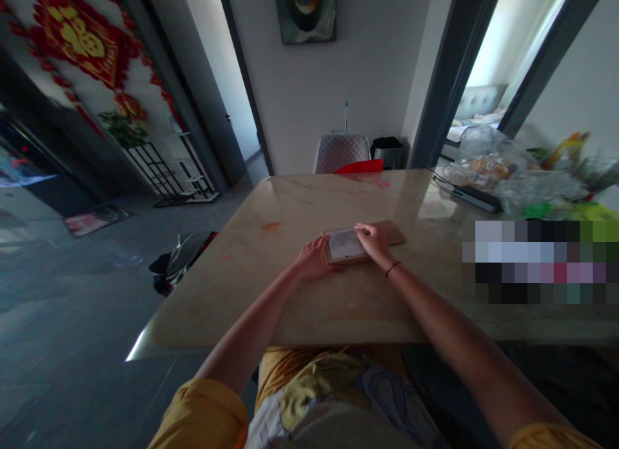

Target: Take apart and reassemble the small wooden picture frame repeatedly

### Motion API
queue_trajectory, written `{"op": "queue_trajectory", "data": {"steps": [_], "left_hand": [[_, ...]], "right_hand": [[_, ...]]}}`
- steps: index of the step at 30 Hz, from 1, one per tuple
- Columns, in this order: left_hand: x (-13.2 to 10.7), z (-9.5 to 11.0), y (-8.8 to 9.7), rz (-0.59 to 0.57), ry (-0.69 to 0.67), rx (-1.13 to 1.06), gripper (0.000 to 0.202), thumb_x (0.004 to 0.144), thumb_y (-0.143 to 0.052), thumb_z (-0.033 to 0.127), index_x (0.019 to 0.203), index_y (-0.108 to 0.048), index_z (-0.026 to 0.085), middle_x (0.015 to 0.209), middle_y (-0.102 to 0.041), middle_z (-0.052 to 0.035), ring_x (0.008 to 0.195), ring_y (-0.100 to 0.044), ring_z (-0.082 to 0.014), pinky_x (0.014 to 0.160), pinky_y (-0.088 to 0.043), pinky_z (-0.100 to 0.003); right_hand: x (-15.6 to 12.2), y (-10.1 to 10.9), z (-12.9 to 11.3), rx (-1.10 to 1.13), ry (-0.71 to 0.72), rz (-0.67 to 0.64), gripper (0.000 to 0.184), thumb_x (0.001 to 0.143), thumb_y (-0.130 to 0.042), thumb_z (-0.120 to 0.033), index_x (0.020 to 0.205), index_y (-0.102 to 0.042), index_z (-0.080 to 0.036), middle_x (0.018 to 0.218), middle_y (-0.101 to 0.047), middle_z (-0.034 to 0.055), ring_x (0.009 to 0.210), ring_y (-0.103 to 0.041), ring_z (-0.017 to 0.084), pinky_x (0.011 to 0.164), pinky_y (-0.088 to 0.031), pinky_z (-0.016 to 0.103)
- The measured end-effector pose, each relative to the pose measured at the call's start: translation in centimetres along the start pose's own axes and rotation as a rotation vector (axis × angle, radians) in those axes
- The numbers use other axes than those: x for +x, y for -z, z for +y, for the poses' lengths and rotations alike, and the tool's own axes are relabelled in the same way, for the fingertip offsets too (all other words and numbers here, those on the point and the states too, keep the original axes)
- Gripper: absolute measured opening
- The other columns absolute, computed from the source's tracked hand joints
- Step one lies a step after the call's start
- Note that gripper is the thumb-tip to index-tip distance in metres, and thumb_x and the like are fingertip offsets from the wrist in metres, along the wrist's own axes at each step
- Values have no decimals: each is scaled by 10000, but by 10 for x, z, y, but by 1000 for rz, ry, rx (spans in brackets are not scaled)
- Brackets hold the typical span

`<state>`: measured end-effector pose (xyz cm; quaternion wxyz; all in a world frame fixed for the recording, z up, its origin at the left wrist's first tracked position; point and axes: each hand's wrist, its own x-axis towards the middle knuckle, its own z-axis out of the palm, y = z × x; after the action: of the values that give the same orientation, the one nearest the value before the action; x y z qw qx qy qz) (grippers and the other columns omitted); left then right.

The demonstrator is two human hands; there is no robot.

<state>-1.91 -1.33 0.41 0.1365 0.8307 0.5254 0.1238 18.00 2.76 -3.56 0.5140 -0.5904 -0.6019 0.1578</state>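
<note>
A small flat box with a white printed top (344,244) lies on a brown cardboard sheet (393,232) in the middle of the marble table (290,294). My left hand (313,258) rests against the box's left edge, fingers curled around it. My right hand (373,240) lies over the box's right side, fingers bent down on its top edge. A dark band circles my right wrist.
Clear plastic bags with food (488,162), a dark flat device (471,196) and green items (580,210) crowd the table's right side. A grey chair (341,152) and a red object (360,168) stand at the far edge. Dark things lie on the floor at left (181,259).
</note>
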Motion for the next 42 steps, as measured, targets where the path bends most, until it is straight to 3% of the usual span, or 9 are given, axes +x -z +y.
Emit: {"op": "queue_trajectory", "data": {"steps": [7,13,19,23,27,30,35,39,42], "left_hand": [[0,-3,-2,-4,12,17,1052,577,-648,699,1405,-288,159,1483,-298,-173,1359,-289,-323,1108,-249,-415],[0,-2,1,31,-56,82,1026,578,-648,704,1380,-342,142,1535,-164,-175,1407,-160,-316,1136,-166,-438],[1,-2,1,31,-128,86,991,635,-628,673,1415,-301,156,1487,-316,-147,1391,-228,-294,1141,-129,-472],[2,-1,1,24,-143,103,1003,642,-623,675,1429,-275,161,1483,-326,-142,1386,-241,-284,1144,-119,-466],[3,-3,1,24,-151,106,987,667,-589,686,1425,-284,132,1481,-320,-167,1379,-258,-288,1139,-146,-450],[3,-4,1,6,-139,87,880,754,-510,654,1430,-276,140,1491,-306,-153,1390,-235,-277,1137,-149,-451],[7,-3,2,-25,-84,51,663,865,-400,520,1407,-321,146,1495,-306,-134,1398,-220,-250,1137,-147,-432],[11,-5,2,-10,-70,35,578,806,-498,352,1346,-421,159,1460,-376,-110,1362,-303,-226,1133,-185,-379],[12,-7,3,16,-75,19,569,756,-543,303,1300,-478,151,1410,-439,-101,1318,-367,-226,1124,-219,-352]], "right_hand": [[-1,5,-8,-129,173,-74,253,828,-497,-245,926,-718,-171,1048,-705,99,1034,-632,198,968,-444,345],[-4,9,-18,-306,195,-143,229,823,-522,-239,884,-735,-183,982,-719,101,995,-636,219,930,-458,341],[-5,13,-25,-415,272,-249,230,837,-502,-214,839,-731,-198,1012,-710,92,966,-640,206,912,-464,333],[-4,23,-24,-322,285,-362,231,784,-608,-246,981,-713,-186,1141,-667,102,1123,-583,221,1012,-409,357],[-1,35,-17,-156,193,-530,511,717,-700,-365,1191,-618,-189,1322,-541,108,1249,-487,236,1064,-365,374],[2,40,-13,-106,143,-629,598,687,-730,-348,1241,-578,-182,1385,-462,117,1279,-449,233,1078,-342,353],[5,45,-14,-76,122,-668,619,696,-727,-279,1283,-536,-231,1359,-497,83,1248,-487,222,1049,-375,362],[4,48,-17,-72,131,-679,686,690,-739,-294,1326,-490,-235,1331,-536,73,1186,-548,222,996,-430,337],[5,49,-17,-109,159,-687,637,678,-750,-333,1274,-547,-237,1367,-501,75,1233,-504,235,1020,-409,340]]}}
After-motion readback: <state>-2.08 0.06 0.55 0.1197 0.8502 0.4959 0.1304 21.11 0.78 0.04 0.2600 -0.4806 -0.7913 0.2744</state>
